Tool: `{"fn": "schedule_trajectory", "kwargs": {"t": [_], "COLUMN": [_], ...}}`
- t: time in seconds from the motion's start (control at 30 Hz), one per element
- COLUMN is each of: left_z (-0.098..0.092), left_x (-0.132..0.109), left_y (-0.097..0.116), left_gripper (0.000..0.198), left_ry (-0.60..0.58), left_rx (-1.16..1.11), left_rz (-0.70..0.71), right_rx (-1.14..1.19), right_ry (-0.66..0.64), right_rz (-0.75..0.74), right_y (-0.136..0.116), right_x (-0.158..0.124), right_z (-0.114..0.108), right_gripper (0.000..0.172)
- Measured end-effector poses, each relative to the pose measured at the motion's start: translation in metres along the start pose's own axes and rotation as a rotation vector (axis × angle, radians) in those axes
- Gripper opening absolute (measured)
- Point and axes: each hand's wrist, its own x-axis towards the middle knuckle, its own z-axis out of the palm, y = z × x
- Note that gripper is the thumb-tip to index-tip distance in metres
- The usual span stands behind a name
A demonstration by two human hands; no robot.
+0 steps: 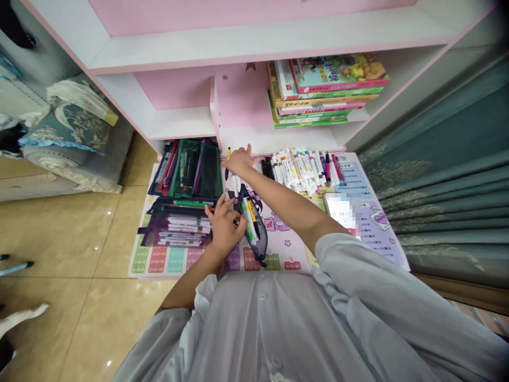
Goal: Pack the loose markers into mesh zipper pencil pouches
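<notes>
My left hand point(226, 227) is at a dark-blue mesh pencil pouch point(260, 245), thumb and a finger pinched at its left edge, the other fingers spread. A small dark piece shows at the pinch; what it is I cannot tell. Several pens and markers point(250, 215), with white, green, yellow and black parts, lie in the pouch. Farther back, my right hand point(239, 162) reaches over a yellow-and-black pen point(228, 154), thumb apart from the fingers. Its fingertips are near the pen; whether they touch it is unclear. White pens point(236, 184) lie just below that hand.
Mesh pouches point(186, 170) lie at the left, above a purple pouch of markers point(185, 231). Many loose white markers point(298, 167) are at the back right. A phone point(341, 212) rests on the printed mat point(286, 246). Books point(326, 95) are stacked on the pink shelf point(246, 132).
</notes>
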Motion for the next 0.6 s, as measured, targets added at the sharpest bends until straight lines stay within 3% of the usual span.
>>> {"fn": "schedule_trajectory", "kwargs": {"t": [0.1, 0.27, 0.43, 0.6], "left_z": [0.0, -0.001, -0.001, 0.001], "left_x": [0.0, 0.001, 0.003, 0.003], "left_y": [0.0, 0.001, 0.001, 0.0], "left_gripper": [0.017, 0.018, 0.018, 0.019], "left_ry": [0.023, 0.027, 0.016, 0.043], "left_rx": [-0.006, -0.013, -0.017, -0.023], "left_rz": [0.009, -0.001, -0.016, -0.006], "right_rx": [0.037, 0.016, -0.027, -0.095], "right_ry": [0.064, 0.089, 0.025, -0.02], "right_rz": [-0.05, -0.164, -0.161, -0.164], "right_y": [0.01, 0.046, 0.082, 0.091], "right_x": [-0.023, -0.101, -0.167, -0.191], "right_z": [-0.025, -0.046, -0.026, -0.002], "right_gripper": [0.048, 0.027, 0.019, 0.016]}}
